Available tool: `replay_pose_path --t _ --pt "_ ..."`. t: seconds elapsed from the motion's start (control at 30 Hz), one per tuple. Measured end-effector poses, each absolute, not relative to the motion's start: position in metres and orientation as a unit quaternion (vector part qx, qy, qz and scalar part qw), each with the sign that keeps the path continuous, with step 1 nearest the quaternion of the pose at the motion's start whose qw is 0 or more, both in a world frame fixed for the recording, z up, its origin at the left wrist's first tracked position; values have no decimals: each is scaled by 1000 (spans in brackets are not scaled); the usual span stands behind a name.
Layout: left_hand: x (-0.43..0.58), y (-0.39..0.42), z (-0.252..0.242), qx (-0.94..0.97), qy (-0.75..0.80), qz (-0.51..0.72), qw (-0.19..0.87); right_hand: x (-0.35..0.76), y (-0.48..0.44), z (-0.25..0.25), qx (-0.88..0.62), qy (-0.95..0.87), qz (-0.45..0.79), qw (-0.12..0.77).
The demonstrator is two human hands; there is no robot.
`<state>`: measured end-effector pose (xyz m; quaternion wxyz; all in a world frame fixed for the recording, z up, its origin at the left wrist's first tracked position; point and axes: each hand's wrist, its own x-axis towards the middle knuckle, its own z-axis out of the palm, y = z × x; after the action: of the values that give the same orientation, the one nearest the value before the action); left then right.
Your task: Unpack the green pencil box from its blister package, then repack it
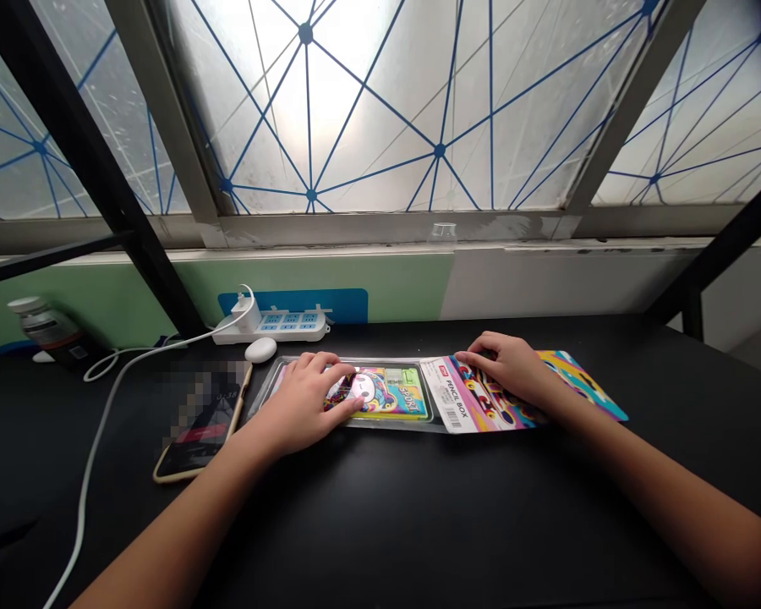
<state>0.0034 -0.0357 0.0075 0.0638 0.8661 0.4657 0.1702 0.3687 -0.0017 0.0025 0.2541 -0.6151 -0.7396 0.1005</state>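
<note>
My left hand point(308, 402) lies over a colourful pencil box point(396, 391) in a clear plastic tray point(428, 425). Its fingers are apart, with thumb and forefinger resting on the box, whose left part is hidden beneath the palm. A printed packaging card point(460, 397) reading "PENCIL BOX" lies to the right, next to the tray. Over this card rests my right hand point(506, 364), its fingers curled and the tips closed at the card's upper edge. The card's bright right end point(580, 385) shows beyond the wrist.
Left of the tray lie a phone point(206, 427) and a white oval case point(260, 350). Behind them sits a power strip point(292, 326) with a plugged-in charger point(247, 311). A white cable point(95, 457) runs along the left. A bottle point(54, 330) leans near the black frame point(145, 254).
</note>
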Motion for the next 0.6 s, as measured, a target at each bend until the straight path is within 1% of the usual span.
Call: replay_pose_path --t 0.17,0.3,0.47,0.6 --pt "16 -41 3 862 469 183 49 345 -9 -4 -637 -719 113 255" --pt "32 -51 1 862 456 208 74 329 -14 -6 -630 -726 130 244" --pt "37 -61 10 851 431 267 136 327 -18 -4 -594 -757 171 211" --pt "27 -58 17 827 442 320 133 339 -18 4 -545 -798 191 171"
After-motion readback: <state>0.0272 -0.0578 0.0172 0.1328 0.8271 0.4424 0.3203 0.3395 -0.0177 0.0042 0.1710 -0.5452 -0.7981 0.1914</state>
